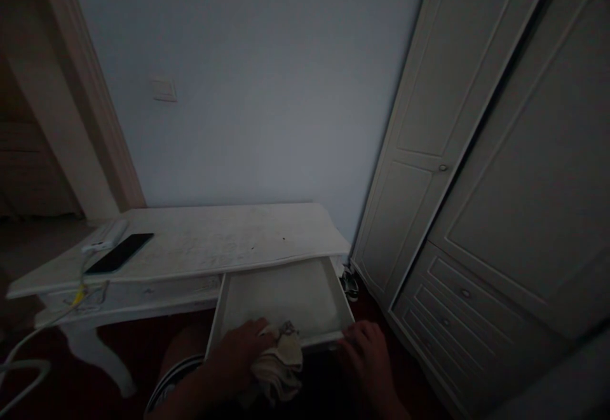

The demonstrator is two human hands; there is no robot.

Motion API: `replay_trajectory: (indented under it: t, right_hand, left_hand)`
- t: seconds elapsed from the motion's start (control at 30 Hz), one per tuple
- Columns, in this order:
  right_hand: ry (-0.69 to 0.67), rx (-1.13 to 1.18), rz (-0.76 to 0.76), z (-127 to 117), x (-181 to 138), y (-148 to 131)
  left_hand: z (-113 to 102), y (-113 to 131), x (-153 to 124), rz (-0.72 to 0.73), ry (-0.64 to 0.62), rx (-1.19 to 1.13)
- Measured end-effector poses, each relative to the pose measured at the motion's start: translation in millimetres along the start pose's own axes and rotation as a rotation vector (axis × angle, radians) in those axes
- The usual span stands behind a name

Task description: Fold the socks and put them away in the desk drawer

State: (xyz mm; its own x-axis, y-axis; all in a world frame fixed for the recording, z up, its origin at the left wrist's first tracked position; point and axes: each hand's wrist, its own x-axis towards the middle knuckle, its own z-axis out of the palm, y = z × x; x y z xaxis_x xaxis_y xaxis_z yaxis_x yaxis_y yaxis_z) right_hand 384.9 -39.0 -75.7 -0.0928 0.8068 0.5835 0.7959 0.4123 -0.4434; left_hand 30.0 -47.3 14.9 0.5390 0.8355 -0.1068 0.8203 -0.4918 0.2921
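A light-coloured cloth (281, 366) hangs crumpled over the front of a pulled-out drawer (290, 293). My left hand (245, 350) is closed on this cloth at the drawer's front left, its fingers bent over the fabric. At the front right corner, my right hand (365, 347) grips the drawer's front edge with curled fingers. The bare bottom of the drawer shows behind the cloth. The drawer belongs to a white table (229, 229) with a worn top.
A dark phone (120, 253) and a white device (105, 234) with a cable (45, 328) lie at the table's left end. Shoes (350, 285) stand on the dark red floor beside the drawer. A pale wardrobe (429, 216) rises at the right, and a wall with a switch (163, 89) stands behind.
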Motion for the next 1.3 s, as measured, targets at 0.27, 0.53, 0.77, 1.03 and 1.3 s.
replay_trajectory:
  t: [0.27, 0.53, 0.77, 1.03, 1.3]
  right_hand:
    - [0.005, 0.027, 0.011, -1, 2, 1]
    - [-0.011, 0.056, 0.038, -3, 2, -3]
    - [-0.020, 0.099, 0.081, -2, 2, -4]
    - [0.016, 0.108, 0.104, -1, 1, -7]
    - [0.025, 0.092, 0.091, 6, -3, -1]
  left_hand:
    - [-1, -38, -34, -0.130, -0.038, 0.085]
    - [-10, -24, -21, -0.174, -0.174, 0.248]
    - [-27, -22, -27, -0.209, -0.208, 0.283]
    - [-16, -24, 5, -0.120, -0.211, 0.153]
    - [-4, 46, 76, 0.052, -0.071, 0.026]
